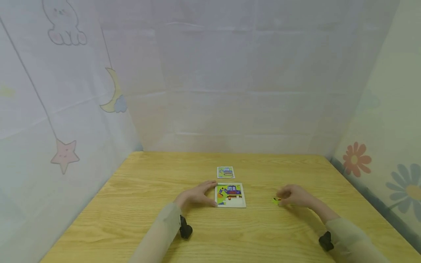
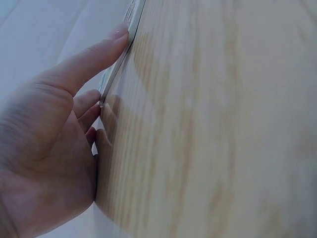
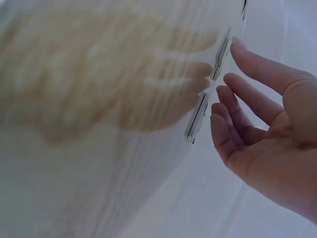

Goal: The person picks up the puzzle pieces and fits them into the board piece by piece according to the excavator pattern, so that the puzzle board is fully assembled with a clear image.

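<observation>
A white-framed jigsaw board with a picture of a digger lies on the wooden table, bare white at its lower right. My left hand rests at the board's left edge, thumb by the near corner and fingers by the far one. In the left wrist view the outstretched thumb touches the board's side. Right of the board, my right hand hovers at some puzzle pieces, partly covering them. The right wrist view shows one piece by the thumb and fingertips, and another piece beside it, both on the table.
Behind the board lies a small picture card of the same digger. The wooden table meets a pale cloth backdrop at its far edge, with printed cloth on both sides. Black wrist cameras sit on both sleeves.
</observation>
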A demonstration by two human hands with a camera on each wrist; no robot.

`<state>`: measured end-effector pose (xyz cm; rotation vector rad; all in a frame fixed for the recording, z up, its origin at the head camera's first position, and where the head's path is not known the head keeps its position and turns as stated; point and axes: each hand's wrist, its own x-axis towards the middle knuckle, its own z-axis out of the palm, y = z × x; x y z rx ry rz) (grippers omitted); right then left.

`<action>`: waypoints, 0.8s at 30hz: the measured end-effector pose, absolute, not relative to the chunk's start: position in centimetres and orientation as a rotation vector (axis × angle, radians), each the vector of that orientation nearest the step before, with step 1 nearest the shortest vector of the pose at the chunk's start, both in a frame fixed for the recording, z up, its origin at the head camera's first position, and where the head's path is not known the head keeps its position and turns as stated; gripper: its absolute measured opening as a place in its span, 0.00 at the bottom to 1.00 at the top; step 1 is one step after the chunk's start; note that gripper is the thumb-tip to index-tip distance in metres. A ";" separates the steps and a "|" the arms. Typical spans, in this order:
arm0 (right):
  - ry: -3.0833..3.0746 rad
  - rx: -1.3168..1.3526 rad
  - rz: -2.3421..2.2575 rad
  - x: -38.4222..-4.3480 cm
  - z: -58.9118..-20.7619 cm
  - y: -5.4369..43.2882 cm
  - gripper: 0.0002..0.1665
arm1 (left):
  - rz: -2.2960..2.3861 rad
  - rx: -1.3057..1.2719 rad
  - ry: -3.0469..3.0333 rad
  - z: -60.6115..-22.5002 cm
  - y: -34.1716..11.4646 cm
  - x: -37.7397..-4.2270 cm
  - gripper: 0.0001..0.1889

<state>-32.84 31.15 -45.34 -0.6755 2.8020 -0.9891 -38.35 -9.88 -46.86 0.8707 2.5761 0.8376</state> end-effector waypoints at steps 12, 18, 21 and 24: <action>2.858 -0.606 -0.908 -33.0 -45.6 31.2 0.17 | 0.855 0.860 2.567 -47.0 -9.8 -38.4 0.46; 2.852 -0.618 -0.901 -33.1 -45.7 31.0 0.17 | 0.862 0.848 2.563 -46.8 -9.8 -38.4 0.47; 2.865 -0.619 -0.912 -33.1 -45.8 30.8 0.17 | 0.870 0.835 2.555 -46.9 -9.9 -38.4 0.47; 2.863 -0.622 -0.938 -33.1 -45.8 30.7 0.16 | 0.871 0.831 2.553 -46.9 -9.8 -38.4 0.47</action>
